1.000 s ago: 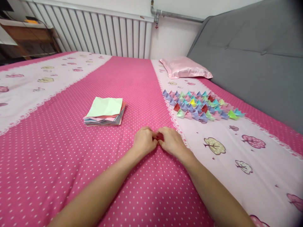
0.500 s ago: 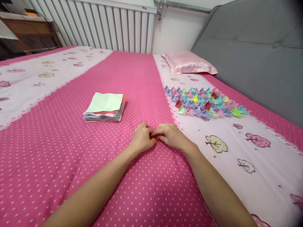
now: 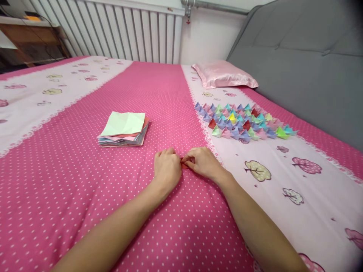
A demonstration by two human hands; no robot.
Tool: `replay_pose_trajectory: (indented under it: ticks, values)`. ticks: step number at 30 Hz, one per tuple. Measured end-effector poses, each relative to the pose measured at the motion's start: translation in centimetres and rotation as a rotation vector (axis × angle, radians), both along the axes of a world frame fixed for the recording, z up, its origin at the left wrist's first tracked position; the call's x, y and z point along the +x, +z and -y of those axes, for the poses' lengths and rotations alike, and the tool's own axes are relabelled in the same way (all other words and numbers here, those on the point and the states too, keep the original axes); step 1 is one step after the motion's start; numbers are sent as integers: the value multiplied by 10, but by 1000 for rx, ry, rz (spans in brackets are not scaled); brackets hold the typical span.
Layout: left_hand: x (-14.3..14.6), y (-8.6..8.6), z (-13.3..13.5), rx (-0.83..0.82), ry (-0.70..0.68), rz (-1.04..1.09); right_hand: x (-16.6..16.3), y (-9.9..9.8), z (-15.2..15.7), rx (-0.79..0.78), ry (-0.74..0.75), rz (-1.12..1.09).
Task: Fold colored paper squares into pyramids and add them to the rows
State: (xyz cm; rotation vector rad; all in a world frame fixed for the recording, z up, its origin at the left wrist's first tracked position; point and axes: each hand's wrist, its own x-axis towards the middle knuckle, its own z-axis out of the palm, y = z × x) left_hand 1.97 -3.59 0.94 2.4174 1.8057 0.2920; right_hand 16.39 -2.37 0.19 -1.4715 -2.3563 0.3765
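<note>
My left hand [image 3: 166,168] and my right hand [image 3: 202,162] meet on the pink dotted bedsheet [image 3: 85,189], both pinching a small red folded paper [image 3: 184,165] between the fingertips. Most of the paper is hidden by the fingers. A stack of coloured paper squares [image 3: 123,130], with a pale green creased sheet on top, lies to the upper left of my left hand. Several small folded paper shapes in many colours [image 3: 242,121] are laid out in rows to the upper right of my right hand.
A pink satin pillow [image 3: 224,75] lies at the bed's far end by the grey padded headboard [image 3: 306,68]. A white radiator [image 3: 121,32] lines the far wall. A wooden shelf [image 3: 31,41] stands at the upper left.
Both hands have stayed together on the red paper, shifting slightly to the left, and the fingers now cover more of it. The view has tilted a little.
</note>
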Motion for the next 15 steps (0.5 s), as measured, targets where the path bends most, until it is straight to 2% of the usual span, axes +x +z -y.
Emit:
replay_pose_trajectory:
  ticks: [7,15]
  values:
    - [-1,-7,-6,27,-11,18,-3,1,0,-1,-71,40]
    - [-2,-9,-8,46,-30,64,2,2,1,-60,-110,-73]
